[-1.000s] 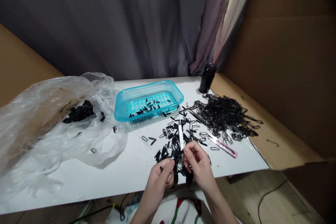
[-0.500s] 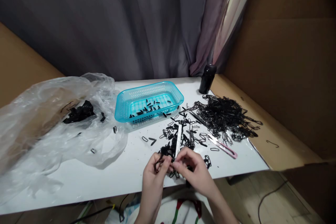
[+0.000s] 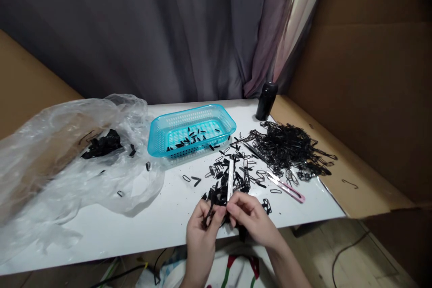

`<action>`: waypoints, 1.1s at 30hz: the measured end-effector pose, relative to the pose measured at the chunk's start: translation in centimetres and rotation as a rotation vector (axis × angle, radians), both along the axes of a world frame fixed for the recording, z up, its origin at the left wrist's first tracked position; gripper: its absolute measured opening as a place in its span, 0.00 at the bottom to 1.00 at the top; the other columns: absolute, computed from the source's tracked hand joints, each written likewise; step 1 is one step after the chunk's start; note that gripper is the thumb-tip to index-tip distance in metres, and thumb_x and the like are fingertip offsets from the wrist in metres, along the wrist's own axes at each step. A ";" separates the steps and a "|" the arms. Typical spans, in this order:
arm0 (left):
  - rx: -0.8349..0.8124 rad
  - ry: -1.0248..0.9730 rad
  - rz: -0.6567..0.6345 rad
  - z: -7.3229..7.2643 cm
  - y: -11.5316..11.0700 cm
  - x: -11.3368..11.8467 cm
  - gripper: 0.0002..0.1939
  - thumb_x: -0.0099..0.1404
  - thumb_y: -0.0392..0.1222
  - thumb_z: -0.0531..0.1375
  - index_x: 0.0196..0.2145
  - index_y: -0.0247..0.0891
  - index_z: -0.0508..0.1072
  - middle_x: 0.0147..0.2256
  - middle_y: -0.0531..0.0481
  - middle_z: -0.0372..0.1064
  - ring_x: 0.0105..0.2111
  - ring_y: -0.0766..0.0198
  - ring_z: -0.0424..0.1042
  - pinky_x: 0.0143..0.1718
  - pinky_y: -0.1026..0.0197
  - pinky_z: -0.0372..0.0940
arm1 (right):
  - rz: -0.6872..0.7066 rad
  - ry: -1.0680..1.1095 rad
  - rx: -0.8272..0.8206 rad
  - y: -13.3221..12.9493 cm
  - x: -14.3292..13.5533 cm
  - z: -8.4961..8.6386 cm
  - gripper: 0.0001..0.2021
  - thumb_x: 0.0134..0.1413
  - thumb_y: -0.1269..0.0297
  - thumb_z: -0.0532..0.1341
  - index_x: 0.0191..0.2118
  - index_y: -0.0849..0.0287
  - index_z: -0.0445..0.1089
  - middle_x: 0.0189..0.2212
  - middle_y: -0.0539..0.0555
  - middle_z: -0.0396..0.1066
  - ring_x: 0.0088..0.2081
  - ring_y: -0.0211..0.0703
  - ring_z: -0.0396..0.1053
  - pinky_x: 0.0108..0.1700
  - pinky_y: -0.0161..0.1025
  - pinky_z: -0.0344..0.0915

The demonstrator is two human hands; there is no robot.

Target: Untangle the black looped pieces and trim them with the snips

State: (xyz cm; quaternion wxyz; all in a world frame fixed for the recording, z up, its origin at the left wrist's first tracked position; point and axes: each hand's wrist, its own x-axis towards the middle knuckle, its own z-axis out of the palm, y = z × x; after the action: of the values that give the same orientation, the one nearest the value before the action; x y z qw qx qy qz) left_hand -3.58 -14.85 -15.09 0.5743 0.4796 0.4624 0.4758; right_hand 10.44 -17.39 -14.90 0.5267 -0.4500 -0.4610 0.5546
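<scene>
My left hand [image 3: 204, 225] is closed on a black strip or loop near the table's front edge. Pinched just beside it, my right hand [image 3: 249, 216] has its fingers round the lower end of a white strip-like tool [image 3: 230, 177], though the fingertips hide the grip. Black loops and small black pieces [image 3: 219, 175] lie scattered around and behind both hands. A blue basket [image 3: 192, 112] beyond them holds several small black pieces. To the right rests a big tangled heap of black loops [image 3: 290, 148].
A clear plastic bag [image 3: 135, 189] with a black bundle [image 3: 106, 144] spreads over the left of the white table [image 3: 111, 229]. Pink-handled tweezers [image 3: 293, 192] lie at right. A black bottle [image 3: 266, 101] stands behind the heap, and cardboard panels flank both sides.
Both hands have shifted slightly right and come closer together at the fingertips. The black material in my left hand now stands more upright, and the white strip has moved slightly.
</scene>
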 end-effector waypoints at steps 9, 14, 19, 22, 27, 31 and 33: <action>0.081 0.072 -0.005 0.0 -0.6 0.2 0.27 0.60 0.65 0.62 0.21 0.42 0.58 0.18 0.57 0.60 0.20 0.65 0.63 0.26 0.64 0.62 | 0.056 0.170 -0.078 0.1 0.2 -0.4 0.20 0.56 0.46 0.65 0.26 0.58 0.66 0.17 0.45 0.63 0.20 0.33 0.58 0.23 0.31 0.49; 0.009 0.095 -0.064 0.2 -0.1 0.8 0.27 0.60 0.67 0.60 0.22 0.42 0.59 0.18 0.59 0.61 0.17 0.68 0.62 0.22 0.65 0.61 | 0.033 0.216 -0.065 0.0 0.1 -0.1 0.19 0.58 0.49 0.65 0.26 0.59 0.65 0.20 0.47 0.66 0.21 0.33 0.60 0.24 0.31 0.50; -0.004 0.115 -0.112 -0.5 -0.2 1.0 0.27 0.62 0.66 0.58 0.23 0.42 0.57 0.17 0.60 0.58 0.18 0.68 0.62 0.24 0.65 0.62 | -0.064 0.270 -0.048 0.4 0.2 -0.8 0.18 0.59 0.50 0.65 0.27 0.58 0.64 0.17 0.43 0.62 0.18 0.29 0.49 0.20 0.30 0.44; -0.036 0.058 -0.193 -0.4 -0.5 1.1 0.26 0.64 0.65 0.57 0.23 0.42 0.56 0.16 0.61 0.58 0.17 0.69 0.61 0.23 0.66 0.61 | -0.169 0.318 -0.032 0.7 0.4 -1.4 0.18 0.60 0.48 0.63 0.29 0.56 0.63 0.16 0.40 0.57 0.17 0.29 0.43 0.20 0.30 0.40; -0.086 -0.050 -0.224 0.2 -0.3 1.0 0.24 0.62 0.61 0.63 0.28 0.41 0.59 0.19 0.60 0.64 0.20 0.70 0.63 0.25 0.68 0.62 | -0.126 0.333 -0.053 0.6 0.6 -1.4 0.17 0.58 0.49 0.65 0.30 0.59 0.68 0.18 0.45 0.63 0.18 0.28 0.45 0.20 0.30 0.40; -0.137 -0.168 -0.238 0.0 -0.1 0.7 0.20 0.63 0.57 0.64 0.38 0.42 0.61 0.20 0.60 0.68 0.21 0.69 0.65 0.24 0.68 0.62 | -0.117 0.332 -0.058 0.5 0.5 -1.3 0.17 0.60 0.48 0.63 0.31 0.58 0.69 0.20 0.45 0.64 0.18 0.28 0.46 0.21 0.30 0.41; -0.134 -0.192 -0.225 -0.1 -0.1 0.7 0.18 0.65 0.54 0.63 0.42 0.42 0.61 0.19 0.60 0.68 0.21 0.69 0.64 0.24 0.68 0.61 | -0.110 0.323 -0.060 0.5 0.5 -1.3 0.18 0.60 0.48 0.63 0.30 0.59 0.69 0.19 0.45 0.63 0.18 0.28 0.46 0.21 0.31 0.40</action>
State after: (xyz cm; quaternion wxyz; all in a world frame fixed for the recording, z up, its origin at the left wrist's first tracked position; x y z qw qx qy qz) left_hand -2.91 -14.96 -15.15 0.6961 0.4415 0.3794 0.4202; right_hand 10.91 -16.89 -16.21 0.6097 -0.3954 -0.3282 0.6035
